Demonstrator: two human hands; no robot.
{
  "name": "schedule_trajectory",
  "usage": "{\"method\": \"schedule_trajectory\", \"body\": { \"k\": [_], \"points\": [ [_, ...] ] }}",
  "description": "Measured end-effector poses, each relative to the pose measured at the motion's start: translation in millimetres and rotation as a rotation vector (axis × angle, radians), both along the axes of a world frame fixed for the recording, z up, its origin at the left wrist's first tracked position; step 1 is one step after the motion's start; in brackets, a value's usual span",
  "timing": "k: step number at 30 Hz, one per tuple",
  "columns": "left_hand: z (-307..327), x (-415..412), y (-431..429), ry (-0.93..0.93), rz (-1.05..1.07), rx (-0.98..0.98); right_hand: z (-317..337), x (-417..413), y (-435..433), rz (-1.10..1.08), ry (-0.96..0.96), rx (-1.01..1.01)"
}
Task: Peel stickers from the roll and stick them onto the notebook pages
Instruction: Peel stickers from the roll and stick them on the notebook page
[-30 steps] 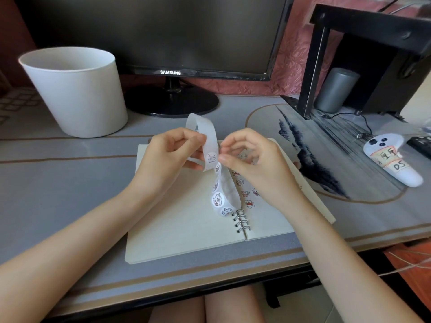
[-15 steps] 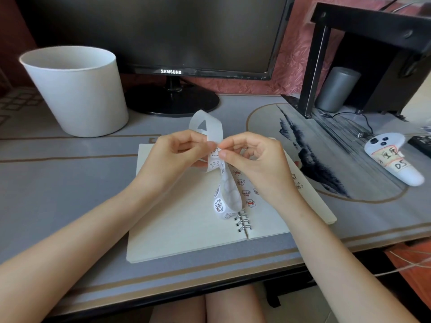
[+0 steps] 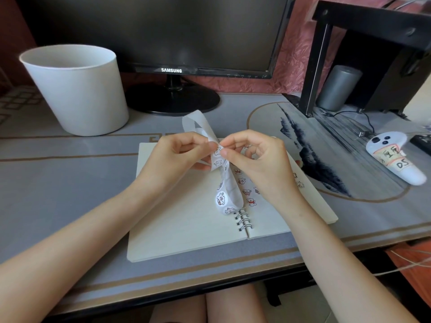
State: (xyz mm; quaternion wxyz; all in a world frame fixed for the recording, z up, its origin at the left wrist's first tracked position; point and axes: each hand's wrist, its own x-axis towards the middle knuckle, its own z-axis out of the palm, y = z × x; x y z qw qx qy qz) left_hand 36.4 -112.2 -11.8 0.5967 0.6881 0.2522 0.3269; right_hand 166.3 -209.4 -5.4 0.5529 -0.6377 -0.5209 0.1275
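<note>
we see the left hand (image 3: 179,155) and right hand (image 3: 254,157) both pinching the sticker strip (image 3: 227,183) between curled fingertips, meeting above the open notebook (image 3: 186,224). the strip loops far of the fingers and hangs near them, down to the spiral rings.

Desk surroundings — far edge and right side

Far left, a white bin (image 3: 77,94) stands upright on the grey desk mat (image 3: 58,178); to its right, a dark Samsung monitor (image 3: 163,31) on its round black base (image 3: 172,99). On the right — a black shelf frame (image 3: 373,19) with a grey cylinder (image 3: 338,87) beneath, a black cable (image 3: 368,127), and a white controller (image 3: 394,162) with handwritten labels lying on the ink-landscape mat (image 3: 326,164).
</note>
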Motion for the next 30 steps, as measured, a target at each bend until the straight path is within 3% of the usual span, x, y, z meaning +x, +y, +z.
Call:
{"method": "schedule_trajectory", "body": {
  "k": [23, 30],
  "points": [
    [-1.2, 1.4, -1.9, 0.026, 0.012, -0.046, -1.3, -0.2, -6.2, -0.017, -0.167, -0.058],
    [-3.7, 1.0, 0.8, 0.025, 0.034, -0.053, 11.9, 3.7, -23.9, 0.055, 0.143, -0.071]
  ]
}}
